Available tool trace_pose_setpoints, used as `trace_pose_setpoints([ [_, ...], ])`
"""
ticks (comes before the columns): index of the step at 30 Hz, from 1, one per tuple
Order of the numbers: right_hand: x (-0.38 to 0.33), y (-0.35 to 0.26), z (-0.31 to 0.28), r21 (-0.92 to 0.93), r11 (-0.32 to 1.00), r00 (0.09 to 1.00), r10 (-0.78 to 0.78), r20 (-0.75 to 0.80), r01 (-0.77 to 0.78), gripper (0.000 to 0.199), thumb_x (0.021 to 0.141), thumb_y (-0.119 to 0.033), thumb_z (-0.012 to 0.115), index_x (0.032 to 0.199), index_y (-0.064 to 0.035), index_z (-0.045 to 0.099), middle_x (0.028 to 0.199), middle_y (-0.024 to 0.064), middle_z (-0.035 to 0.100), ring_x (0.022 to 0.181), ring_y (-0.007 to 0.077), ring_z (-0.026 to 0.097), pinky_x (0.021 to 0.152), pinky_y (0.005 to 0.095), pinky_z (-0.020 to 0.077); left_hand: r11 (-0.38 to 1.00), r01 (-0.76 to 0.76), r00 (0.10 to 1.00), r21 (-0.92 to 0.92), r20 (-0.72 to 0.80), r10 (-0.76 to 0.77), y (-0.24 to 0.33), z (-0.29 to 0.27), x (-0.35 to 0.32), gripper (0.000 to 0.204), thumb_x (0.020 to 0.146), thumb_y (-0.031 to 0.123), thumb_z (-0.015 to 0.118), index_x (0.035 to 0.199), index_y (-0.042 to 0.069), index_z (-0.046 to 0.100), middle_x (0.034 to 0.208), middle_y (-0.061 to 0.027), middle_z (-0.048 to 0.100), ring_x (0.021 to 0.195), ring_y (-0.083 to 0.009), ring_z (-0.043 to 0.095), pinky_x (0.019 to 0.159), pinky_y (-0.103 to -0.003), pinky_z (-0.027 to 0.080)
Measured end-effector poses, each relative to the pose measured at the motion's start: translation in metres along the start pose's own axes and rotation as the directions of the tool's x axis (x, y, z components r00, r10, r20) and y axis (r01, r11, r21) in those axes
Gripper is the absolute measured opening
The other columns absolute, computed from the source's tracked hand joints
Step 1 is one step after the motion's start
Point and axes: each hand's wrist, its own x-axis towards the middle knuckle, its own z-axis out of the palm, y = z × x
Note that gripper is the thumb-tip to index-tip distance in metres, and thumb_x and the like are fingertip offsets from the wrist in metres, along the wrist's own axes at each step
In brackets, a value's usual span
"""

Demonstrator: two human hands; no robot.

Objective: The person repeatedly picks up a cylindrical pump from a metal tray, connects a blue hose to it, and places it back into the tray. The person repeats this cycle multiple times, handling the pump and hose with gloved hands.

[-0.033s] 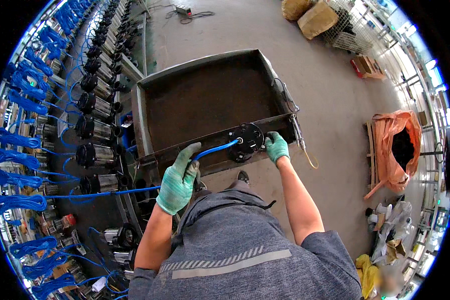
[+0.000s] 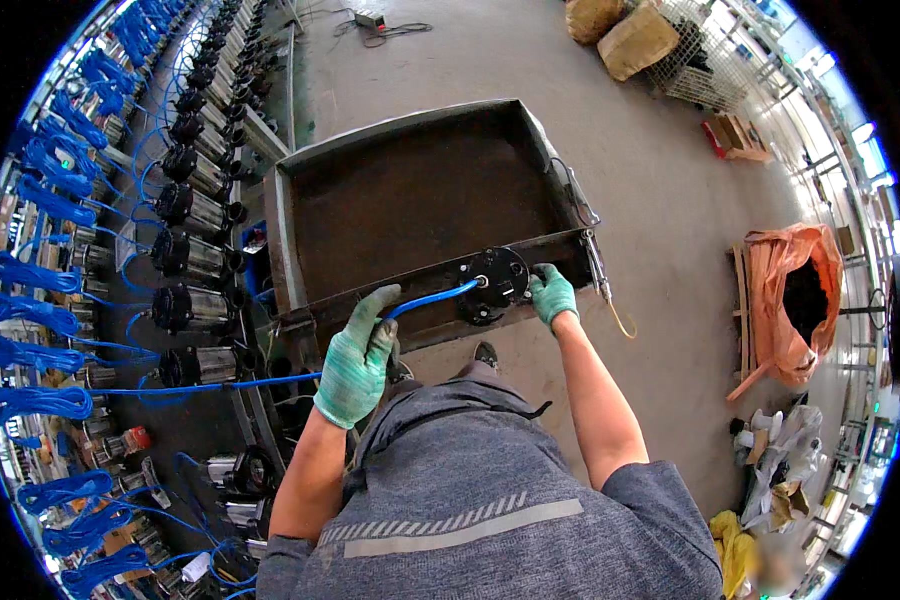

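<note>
A round black pump or motor end [image 2: 500,278] rests at the near rim of a dark, open-topped metal tank [image 2: 288,240]. From its middle a blue cable [image 2: 432,299] runs left. My left hand [image 2: 355,365], in a green and grey work glove, has this cable between thumb and fingers, the index finger stretched along above it. Past the hand the cable goes on to a coiled blue bundle [image 2: 40,403] at far left. My right hand [image 2: 552,296], gloved alike, is closed at the pump's right edge; its fingertips are partly hidden.
Rows of steel-bodied pumps [image 2: 195,310] with blue cable coils line the left side. A hose with a metal fitting [image 2: 598,268] hangs at the tank's right corner. An orange sack [image 2: 770,300] stands on the right; cartons and a wire basket [image 2: 705,85] lie at far right.
</note>
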Motion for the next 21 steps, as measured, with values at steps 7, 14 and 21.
trace_pose_setpoints([
  [7, 0.010, -0.023, -0.007, 0.181, 0.983, 0.987, -0.021, 0.158, -0.008, 0.036, 0.090, -0.021, 0.075, 0.120, -0.0025, 0.067, 0.109, 0.0120, 0.075, 0.095, 0.0229, 0.069, 0.088, 0.0359, 0.0547, 0.943, 0.185, 0.886, -0.275, -0.370, -0.281, -0.025, -0.047, -0.023, 0.031, 0.106, 0.021, 0.056, 0.137, 0.015, 0.061, 0.071, 0.0052, 0.052, 0.058, -0.0041, 0.044, 0.049, -0.022, 0.034],
  [14, -0.082, -0.196, 0.023, -0.120, 0.922, 0.923, -0.347, 0.168, 0.368, 0.040, 0.081, -0.033, 0.079, 0.110, -0.0086, 0.067, 0.113, 0.0181, 0.066, 0.098, 0.0410, 0.068, 0.087, 0.0476, 0.0556, 0.961, 0.215, 0.843, -0.174, -0.464, -0.273, -0.156, -0.090, -0.051, 0.034, 0.105, 0.009, 0.055, 0.139, 0.011, 0.060, 0.076, 0.0030, 0.055, 0.063, -0.0054, 0.048, 0.057, -0.024, 0.043],
  [21, -0.069, -0.164, 0.017, -0.039, 0.921, 0.919, -0.381, 0.101, 0.387, 0.027, 0.086, -0.019, 0.072, 0.109, -0.0070, 0.067, 0.108, 0.0180, 0.066, 0.097, 0.0391, 0.066, 0.085, 0.0449, 0.0552, 0.916, 0.279, 0.841, -0.289, -0.386, -0.378, -0.054, -0.109, -0.068, 0.033, 0.106, 0.015, 0.056, 0.139, 0.015, 0.061, 0.075, 0.0032, 0.058, 0.062, -0.0052, 0.051, 0.052, -0.021, 0.037],
])
